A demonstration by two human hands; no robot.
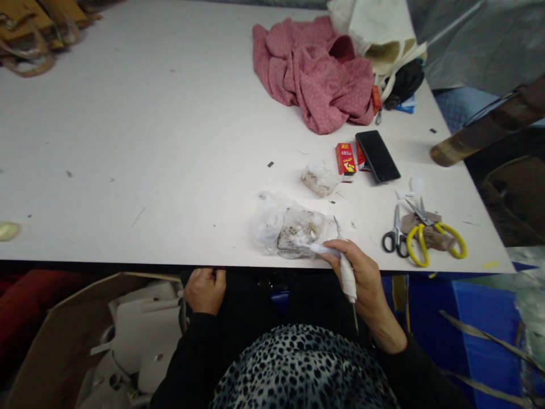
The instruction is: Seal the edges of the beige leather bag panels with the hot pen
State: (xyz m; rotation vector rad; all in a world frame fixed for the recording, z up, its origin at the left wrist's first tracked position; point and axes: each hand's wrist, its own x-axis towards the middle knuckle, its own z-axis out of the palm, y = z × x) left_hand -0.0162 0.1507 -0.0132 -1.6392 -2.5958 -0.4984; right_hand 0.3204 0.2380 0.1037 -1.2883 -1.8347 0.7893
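My right hand point(360, 275) is wrapped round a white-handled tool point(348, 278) with a thin metal spike at each end. A white piece point(321, 249) also sticks out from its fingertips, over a stained block in clear plastic point(293, 233) at the table's front edge. My left hand point(205, 291) rests closed just below the table edge; whether anything is inside cannot be seen. Behind the block lies a smaller plastic-wrapped lump point(319, 179).
Right of my right hand lie black-handled scissors point(397, 236) and yellow-handled scissors point(419, 244). Farther back are a red box point(345, 159), a phone point(378, 156) and a pink cloth point(315, 74). A box of pale pieces point(63, 335) stands below left.
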